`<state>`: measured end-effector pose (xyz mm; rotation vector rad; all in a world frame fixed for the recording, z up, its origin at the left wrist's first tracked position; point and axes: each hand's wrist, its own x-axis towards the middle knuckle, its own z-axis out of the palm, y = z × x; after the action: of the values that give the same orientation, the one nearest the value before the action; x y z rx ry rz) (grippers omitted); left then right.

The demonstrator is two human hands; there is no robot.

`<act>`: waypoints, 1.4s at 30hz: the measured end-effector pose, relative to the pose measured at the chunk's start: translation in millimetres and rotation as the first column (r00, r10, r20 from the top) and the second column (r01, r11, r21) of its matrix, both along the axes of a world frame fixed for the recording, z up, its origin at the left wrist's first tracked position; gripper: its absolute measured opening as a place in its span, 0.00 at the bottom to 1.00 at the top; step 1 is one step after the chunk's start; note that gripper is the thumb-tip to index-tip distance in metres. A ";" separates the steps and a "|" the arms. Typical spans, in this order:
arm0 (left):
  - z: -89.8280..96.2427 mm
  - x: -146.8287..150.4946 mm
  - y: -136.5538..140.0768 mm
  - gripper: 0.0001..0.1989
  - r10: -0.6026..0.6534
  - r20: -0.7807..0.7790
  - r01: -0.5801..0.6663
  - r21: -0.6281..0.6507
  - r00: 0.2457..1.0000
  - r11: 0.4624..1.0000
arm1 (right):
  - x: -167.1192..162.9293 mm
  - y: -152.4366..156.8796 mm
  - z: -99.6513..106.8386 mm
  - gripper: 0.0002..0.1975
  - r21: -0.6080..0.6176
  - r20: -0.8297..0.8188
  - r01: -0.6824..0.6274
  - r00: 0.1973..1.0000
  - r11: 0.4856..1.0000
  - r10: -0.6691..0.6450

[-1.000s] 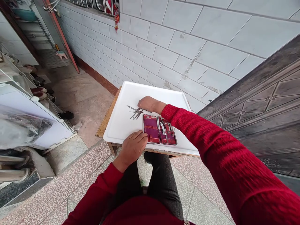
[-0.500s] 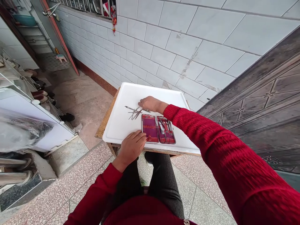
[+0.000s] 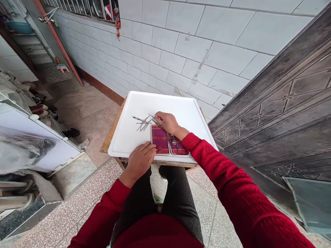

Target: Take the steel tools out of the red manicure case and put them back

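An open manicure case (image 3: 160, 140) with a purple and red lining lies on the white tray (image 3: 126, 137). My left hand (image 3: 141, 160) grips the case's lower left edge, fingers together. Above the case, my right hand (image 3: 167, 122) is closed in a pinch, with a thin metal manicure tool (image 3: 152, 116) at its fingertips. Several slim metal tools (image 3: 143, 124) lie crossed in a loose pile left of that hand. In the case's right half sit a nail clipper (image 3: 173, 140) and scissors (image 3: 176, 150), partly covered by my right wrist.
The tray rests on a wooden table (image 3: 110, 141) against a white tiled wall (image 3: 165, 44). A dark patterned metal door (image 3: 271, 110) stands at the right. At the left are a shoe rack (image 3: 49, 115) and a white panel (image 3: 38, 134) with clear plastic wrap.
My right hand has moved down nearer the case, and a thin tool now shows at its fingertips. My left hand stays on the case's edge. The view has turned slightly right.
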<state>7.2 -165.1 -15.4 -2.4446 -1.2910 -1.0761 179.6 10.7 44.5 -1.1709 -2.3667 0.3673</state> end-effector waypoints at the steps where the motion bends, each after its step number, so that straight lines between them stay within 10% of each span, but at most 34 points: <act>1: -0.1 0.2 0.2 0.11 0.001 0.000 -0.001 0.003 1.000 1.000 | -0.5 0.6 -2.5 0.06 -0.078 -0.145 0.018 0.989 0.997 -0.029; 7: -0.3 0.6 0.4 0.10 0.014 -0.001 -0.014 0.028 1.000 1.000 | -4.0 2.2 -9.5 0.12 -0.506 -0.714 -0.247 0.658 0.826 -0.240; 15: 0.7 0.0 3.0 0.10 0.010 -0.019 -0.009 0.026 1.000 1.000 | 9.0 -9.0 2.5 0.17 -0.557 -0.814 -0.514 0.494 0.653 -0.306; 28: 3.5 2.4 4.2 0.10 0.000 -0.015 0.001 0.039 1.000 0.999 | 4.8 -4.3 -8.1 0.22 -0.594 -0.784 -0.333 0.444 0.732 -0.434; 42: 3.1 2.3 3.9 0.10 -0.009 0.000 0.009 -0.014 1.000 1.000 | -1.0 -8.4 -26.2 0.28 -0.485 -0.786 -0.310 0.564 0.818 -0.252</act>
<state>9.5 -161.2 -12.3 -2.4627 -1.2925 -1.0730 178.6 2.3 18.2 -0.8545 -1.4101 1.4094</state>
